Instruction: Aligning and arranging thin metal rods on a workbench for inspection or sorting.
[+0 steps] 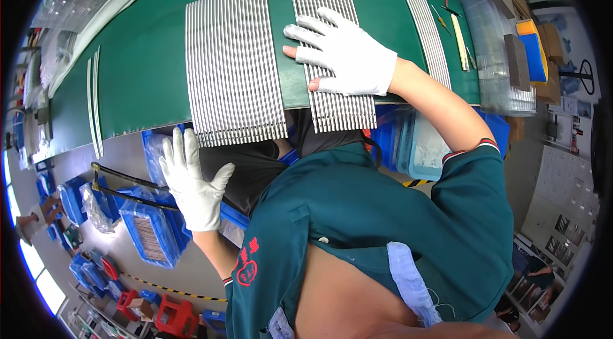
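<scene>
spreading over the narrower rod row (343, 109), the r. hand (345, 51) lay palm down, open, fingers fanned; white glove, w/ two bare fingertips showing. those tips reached past the row's l. edge into the gap next to the wide rod row (235, 64). l. hand (195, 182), also white-gloved, was open too, thumb out to the side, fingers up near the wide row's lower l. corner; contact w/ rods hard to tell from this angle.

both rows: thin grey metal rods, side by side, approx. parallel, dark marks nr. lower ends, which stuck out past the near edge of the green table (140, 77). third, smaller rod group (428, 35) lay farther r., partly behind the r. forearm. few loose thin strips (94, 102) at far l. of table.

r. end of table: pale-handled tool (460, 42), stacked clear plastic trays (488, 64), yellow-and-blue block (532, 51). below table on l., blue-lined bin (171, 237) w/ brownish rods inside.
</scene>
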A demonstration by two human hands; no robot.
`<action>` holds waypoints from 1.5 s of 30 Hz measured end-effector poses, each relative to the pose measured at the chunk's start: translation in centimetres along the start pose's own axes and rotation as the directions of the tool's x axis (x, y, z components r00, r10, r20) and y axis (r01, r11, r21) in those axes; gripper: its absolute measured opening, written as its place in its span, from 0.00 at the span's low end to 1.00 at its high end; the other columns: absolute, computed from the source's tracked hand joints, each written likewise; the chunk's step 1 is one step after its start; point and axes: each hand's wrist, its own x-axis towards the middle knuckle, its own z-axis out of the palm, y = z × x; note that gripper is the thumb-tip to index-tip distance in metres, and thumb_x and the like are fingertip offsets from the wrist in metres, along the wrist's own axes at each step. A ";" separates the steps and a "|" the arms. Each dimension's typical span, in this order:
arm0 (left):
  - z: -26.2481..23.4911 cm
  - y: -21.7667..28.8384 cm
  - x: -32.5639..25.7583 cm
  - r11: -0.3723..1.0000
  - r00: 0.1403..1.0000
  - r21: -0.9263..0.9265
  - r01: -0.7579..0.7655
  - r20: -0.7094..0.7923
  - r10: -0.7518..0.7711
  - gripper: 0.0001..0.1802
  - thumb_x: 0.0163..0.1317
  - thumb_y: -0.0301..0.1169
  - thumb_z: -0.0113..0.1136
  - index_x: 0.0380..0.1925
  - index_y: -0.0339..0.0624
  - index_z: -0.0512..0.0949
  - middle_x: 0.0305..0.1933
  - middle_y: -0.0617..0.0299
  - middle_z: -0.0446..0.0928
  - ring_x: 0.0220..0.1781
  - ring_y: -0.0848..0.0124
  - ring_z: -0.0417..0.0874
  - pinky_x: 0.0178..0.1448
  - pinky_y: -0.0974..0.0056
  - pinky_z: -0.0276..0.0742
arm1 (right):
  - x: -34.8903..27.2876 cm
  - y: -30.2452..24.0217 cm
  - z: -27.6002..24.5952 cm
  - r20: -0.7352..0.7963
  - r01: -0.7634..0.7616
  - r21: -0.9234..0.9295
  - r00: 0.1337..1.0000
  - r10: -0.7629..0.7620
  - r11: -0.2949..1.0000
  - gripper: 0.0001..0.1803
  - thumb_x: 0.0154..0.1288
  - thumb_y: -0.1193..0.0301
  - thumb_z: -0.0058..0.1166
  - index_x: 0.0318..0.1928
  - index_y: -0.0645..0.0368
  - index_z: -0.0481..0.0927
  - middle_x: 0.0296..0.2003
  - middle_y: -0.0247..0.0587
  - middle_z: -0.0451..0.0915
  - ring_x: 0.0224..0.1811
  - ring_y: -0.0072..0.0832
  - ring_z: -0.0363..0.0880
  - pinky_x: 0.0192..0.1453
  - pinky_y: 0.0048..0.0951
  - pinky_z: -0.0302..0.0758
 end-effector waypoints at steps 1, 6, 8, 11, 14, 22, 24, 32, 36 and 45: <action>0.0 0.0 0.1 1.000 1.000 -0.006 -0.002 0.002 0.002 0.50 0.51 0.62 0.64 0.70 0.48 0.63 0.72 0.48 0.63 0.74 0.43 0.60 0.75 0.40 0.51 | 0.0 0.1 0.0 -0.001 0.004 0.002 1.000 -0.004 1.000 0.33 0.66 0.46 0.49 0.65 0.51 0.72 0.67 0.45 0.68 0.72 0.41 0.61 0.77 0.49 0.51; -0.4 0.1 -0.2 1.000 1.000 0.005 0.003 -0.005 -0.003 0.50 0.51 0.60 0.66 0.70 0.47 0.63 0.72 0.47 0.64 0.73 0.42 0.61 0.74 0.38 0.53 | 0.1 -0.2 -0.4 0.014 0.006 -0.010 1.000 -0.006 1.000 0.34 0.66 0.46 0.48 0.66 0.51 0.71 0.67 0.46 0.67 0.72 0.42 0.61 0.77 0.49 0.50; -0.2 0.1 0.0 1.000 1.000 -0.007 0.000 0.002 0.000 0.50 0.50 0.60 0.66 0.70 0.47 0.63 0.71 0.47 0.64 0.73 0.42 0.61 0.74 0.38 0.53 | 0.2 -0.2 -0.2 0.034 -0.003 -0.018 0.999 0.003 1.000 0.34 0.66 0.46 0.48 0.67 0.51 0.70 0.68 0.47 0.66 0.73 0.42 0.60 0.78 0.50 0.49; 0.0 0.3 0.2 0.999 1.000 -0.035 0.007 -0.001 -0.007 0.51 0.50 0.59 0.67 0.70 0.48 0.63 0.72 0.48 0.63 0.73 0.42 0.60 0.74 0.37 0.52 | 1.0 -0.5 0.3 0.017 -0.002 -0.007 1.000 0.002 1.000 0.35 0.67 0.46 0.47 0.67 0.52 0.69 0.68 0.47 0.66 0.73 0.43 0.61 0.78 0.50 0.49; 0.2 0.7 0.5 0.998 1.000 -0.056 -0.001 0.003 0.001 0.51 0.48 0.55 0.70 0.70 0.49 0.63 0.73 0.49 0.62 0.73 0.42 0.60 0.74 0.37 0.51 | 2.5 -1.3 0.9 -0.011 -0.003 0.030 1.000 0.003 1.000 0.37 0.67 0.46 0.47 0.69 0.55 0.66 0.69 0.49 0.64 0.73 0.44 0.59 0.78 0.49 0.49; -0.2 0.2 1.2 0.999 0.999 0.004 -0.041 0.012 0.041 0.51 0.47 0.59 0.68 0.69 0.48 0.65 0.72 0.49 0.64 0.73 0.44 0.60 0.73 0.37 0.53 | 2.5 -2.1 -1.9 -0.225 -0.079 0.194 0.967 0.123 0.978 0.39 0.62 0.54 0.55 0.70 0.58 0.63 0.68 0.52 0.65 0.71 0.48 0.60 0.76 0.49 0.51; -0.1 0.0 1.7 0.999 0.999 0.024 -0.039 0.036 0.038 0.50 0.47 0.59 0.68 0.68 0.48 0.66 0.71 0.49 0.64 0.74 0.45 0.60 0.73 0.37 0.52 | 0.5 -1.8 -2.1 -0.213 -0.163 0.199 0.955 0.205 0.966 0.37 0.63 0.57 0.54 0.70 0.57 0.63 0.68 0.53 0.64 0.71 0.49 0.60 0.76 0.49 0.50; 1.9 -0.4 4.2 0.984 0.984 0.047 -0.171 0.059 0.168 0.53 0.46 0.66 0.63 0.69 0.50 0.65 0.71 0.49 0.64 0.72 0.49 0.63 0.72 0.36 0.53 | -6.4 -4.3 -1.6 -0.036 -0.364 0.164 0.927 0.374 0.917 0.37 0.62 0.54 0.53 0.68 0.60 0.65 0.69 0.56 0.62 0.71 0.54 0.59 0.75 0.54 0.51; 2.8 0.2 4.5 0.981 0.980 0.016 -0.194 0.040 0.193 0.54 0.45 0.69 0.59 0.70 0.54 0.63 0.72 0.49 0.63 0.72 0.47 0.63 0.72 0.35 0.53 | -6.7 -5.5 -0.8 -0.043 -0.356 0.137 0.930 0.364 0.925 0.38 0.62 0.51 0.52 0.67 0.61 0.66 0.68 0.56 0.63 0.71 0.53 0.60 0.75 0.54 0.51; 1.8 0.1 5.7 0.977 0.972 -0.043 -0.207 0.107 0.211 0.50 0.52 0.69 0.55 0.70 0.54 0.63 0.73 0.49 0.61 0.75 0.48 0.60 0.75 0.38 0.50 | -6.2 -4.5 -0.3 -0.057 -0.303 0.274 0.942 0.330 0.913 0.36 0.68 0.50 0.47 0.69 0.58 0.65 0.68 0.54 0.64 0.70 0.53 0.61 0.76 0.49 0.54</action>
